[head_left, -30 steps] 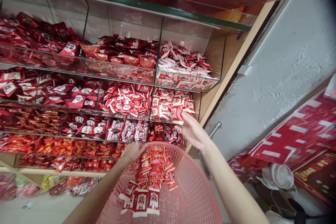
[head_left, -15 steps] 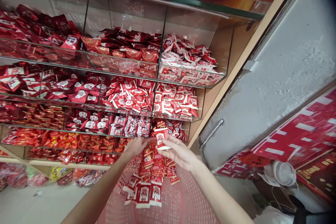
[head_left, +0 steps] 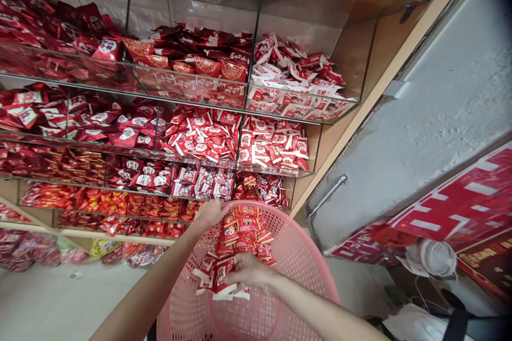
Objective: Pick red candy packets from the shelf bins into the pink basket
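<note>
A pink perforated plastic basket (head_left: 304,272) is in front of me. My left hand (head_left: 211,214) grips its far rim, fingers bent over the edge. Down inside the basket, my right hand (head_left: 253,272) has its thumb and fingers closed on a red-and-white candy packet (head_left: 221,275), among similar packets; its fingertips are partly hidden. Behind this hand, a pile of smaller red candy packets (head_left: 245,224) lies against the basket's far side.
Glass-fronted shelves (head_left: 180,90) full of red wrapped candies rise beyond the basket. Bagged goods (head_left: 36,248) lie below them at left. On the right are a grey wall (head_left: 452,96), red printed sheets (head_left: 468,197) and a white fan (head_left: 434,257).
My right hand has lowered from above the far rim into the basket, bringing a red-and-white candy packet down to the others. My left hand stays at the rim. The view has shifted slightly.
</note>
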`<state>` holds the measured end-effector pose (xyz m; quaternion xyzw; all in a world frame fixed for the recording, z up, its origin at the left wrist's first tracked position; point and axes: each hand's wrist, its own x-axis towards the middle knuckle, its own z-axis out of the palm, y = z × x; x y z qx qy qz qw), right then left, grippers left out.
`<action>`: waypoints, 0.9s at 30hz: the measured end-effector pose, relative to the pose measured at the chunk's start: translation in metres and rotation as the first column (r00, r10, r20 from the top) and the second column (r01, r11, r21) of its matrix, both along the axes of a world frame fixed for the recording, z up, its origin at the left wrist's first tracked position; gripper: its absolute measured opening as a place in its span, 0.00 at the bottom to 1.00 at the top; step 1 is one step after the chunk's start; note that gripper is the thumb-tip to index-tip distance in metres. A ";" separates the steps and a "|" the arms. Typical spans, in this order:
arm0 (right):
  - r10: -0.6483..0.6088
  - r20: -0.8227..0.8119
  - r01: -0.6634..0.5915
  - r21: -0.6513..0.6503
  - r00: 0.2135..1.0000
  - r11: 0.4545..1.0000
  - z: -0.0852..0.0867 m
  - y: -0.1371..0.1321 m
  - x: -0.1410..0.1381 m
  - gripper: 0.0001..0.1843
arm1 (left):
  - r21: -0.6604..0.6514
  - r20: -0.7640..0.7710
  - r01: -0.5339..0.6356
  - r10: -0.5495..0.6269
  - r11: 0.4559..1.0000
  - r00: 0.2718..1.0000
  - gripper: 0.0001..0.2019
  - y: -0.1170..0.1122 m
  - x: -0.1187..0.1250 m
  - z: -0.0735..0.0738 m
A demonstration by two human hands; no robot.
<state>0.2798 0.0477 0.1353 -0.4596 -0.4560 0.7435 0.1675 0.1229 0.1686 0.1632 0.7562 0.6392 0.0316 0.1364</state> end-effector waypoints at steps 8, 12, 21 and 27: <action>-0.163 0.053 0.167 -0.080 0.985 0.983 -0.023 -0.001 -0.007 0.16 | -0.008 -0.007 -0.007 0.007 1.000 1.000 0.30 -0.001 0.001 0.004; -0.053 0.095 0.060 -0.065 0.994 0.996 -0.026 -0.002 -0.009 0.11 | 0.003 0.005 -0.001 0.001 1.000 1.000 0.32 0.000 0.000 0.001; 0.060 0.556 -0.235 0.249 0.829 0.940 -0.017 -0.004 -0.004 0.18 | 0.017 0.001 0.000 0.000 1.000 1.000 0.32 0.004 -0.002 -0.006; -0.269 0.674 -0.369 0.644 0.688 0.671 0.067 0.030 0.008 0.19 | 0.034 0.004 0.000 0.000 0.999 1.000 0.30 0.002 -0.003 -0.006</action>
